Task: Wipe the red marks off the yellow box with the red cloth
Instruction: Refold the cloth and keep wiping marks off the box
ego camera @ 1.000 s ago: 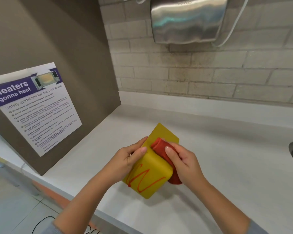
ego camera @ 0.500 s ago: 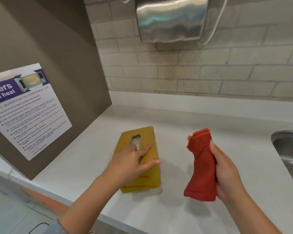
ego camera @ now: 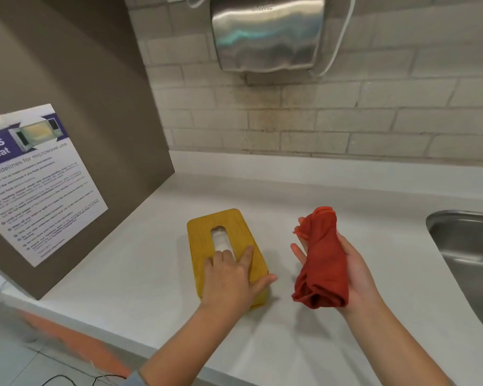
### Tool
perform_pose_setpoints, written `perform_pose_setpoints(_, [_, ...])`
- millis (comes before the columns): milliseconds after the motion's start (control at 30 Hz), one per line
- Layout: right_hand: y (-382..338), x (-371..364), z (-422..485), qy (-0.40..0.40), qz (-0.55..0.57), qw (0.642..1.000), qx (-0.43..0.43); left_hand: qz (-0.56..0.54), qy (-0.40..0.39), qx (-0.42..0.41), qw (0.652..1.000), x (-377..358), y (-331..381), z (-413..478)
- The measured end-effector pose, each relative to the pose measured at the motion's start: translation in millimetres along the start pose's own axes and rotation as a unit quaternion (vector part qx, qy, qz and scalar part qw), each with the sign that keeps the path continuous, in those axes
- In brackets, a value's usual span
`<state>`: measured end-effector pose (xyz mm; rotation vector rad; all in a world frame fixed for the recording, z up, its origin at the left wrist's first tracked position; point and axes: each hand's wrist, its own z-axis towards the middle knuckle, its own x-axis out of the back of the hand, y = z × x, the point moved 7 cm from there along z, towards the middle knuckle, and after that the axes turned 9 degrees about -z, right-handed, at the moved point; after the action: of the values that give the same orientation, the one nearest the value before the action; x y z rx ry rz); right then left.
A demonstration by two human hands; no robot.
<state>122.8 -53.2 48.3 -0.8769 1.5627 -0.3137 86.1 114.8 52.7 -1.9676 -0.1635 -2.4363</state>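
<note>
Box: a yellow box is laid flat on the white surface, slot side up; a long opening is cut into its top, with something pale seen through it; no red marks can be made out on the faces shown.
Left hand: the left hand is pressed flat on the near end of the box; its grip is spread apart, fingers laid over the top, the thumb reaching past the right edge.
Right hand: the right hand is held palm up above the surface, just right of the box and apart from it.
Cloth: a bunched red cloth is clamped in the right hand's grip, fingers curled loosely around it; it is kept clear of the box.
Surroundings: a notice is fixed to the brown panel at left; a steel sink is set in at right; a metal dispenser is mounted on the brick wall.
</note>
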Motion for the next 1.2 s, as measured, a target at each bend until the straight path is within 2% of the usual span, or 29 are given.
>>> perform_pose_setpoints(100, [2, 5, 5, 0.044, -0.004, 0.999, -0.013, -0.104, 0.086, -0.049, 0.990, 23, 2, -9])
perform_pose_setpoints(167, [4, 8, 6, 0.067, -0.014, 0.997, -0.032, -0.256, 0.140, -0.113, 0.950, 42, 7, -17])
perform_pose_setpoints(233, [5, 10, 6, 0.085, -0.019, 0.995, -0.044, -0.378, 0.113, -0.174, 0.902, 58, 21, -25])
perform_pose_setpoints(267, [5, 10, 5, 0.092, -0.018, 0.994, -0.050, -0.389, 0.102, -0.209, 0.892, 63, 30, -28])
perform_pose_setpoints(367, [7, 6, 4, 0.100, -0.026, 0.992, -0.072, -0.359, 0.133, -0.271, 0.883, 73, 45, -31])
perform_pose_setpoints(467, [8, -2, 1, 0.087, -0.016, 0.992, -0.094, -0.372, 0.162, -0.267, 0.874, 83, 45, -21])
perform_pose_setpoints(567, [7, -2, 2, 0.079, -0.019, 0.992, -0.096, -0.377, 0.135, -0.270, 0.876, 93, 52, -13])
perform_pose_setpoints(667, [4, 0, 2, 0.082, -0.025, 0.992, -0.089, -0.271, 0.120, -0.327, 0.898, 99, 69, -15])
perform_pose_setpoints(800, [-2, 2, -2, 0.101, -0.032, 0.991, -0.085, -0.190, 0.153, -0.400, 0.883, 96, 89, -18])
perform_pose_setpoints(900, [-9, 10, -2, 0.128, -0.058, 0.988, -0.065, -0.197, 0.183, -0.390, 0.881, 99, 91, -10])
perform_pose_setpoints(967, [-17, 16, -1, 0.150, -0.118, 0.981, -0.028, -0.224, 0.191, -0.372, 0.880, 108, 91, -4])
perform_pose_setpoints(1033, [-30, 18, -4, 0.165, -0.221, 0.961, 0.022, -0.260, 0.191, -0.355, 0.878, 121, 90, 4])
perform_pose_setpoints(1100, [-43, 15, -9, 0.176, -0.331, 0.925, 0.063, -0.277, 0.195, -0.330, 0.881, 136, 89, 15])
perform_pose_setpoints(1167, [-56, 10, -14, 0.171, -0.452, 0.872, 0.082, -0.276, 0.209, -0.314, 0.884, 152, 90, 26])
perform_pose_setpoints(1200, [-63, 8, -16, 0.171, -0.524, 0.830, 0.084, -0.268, 0.216, -0.311, 0.886, 159, 91, 31])
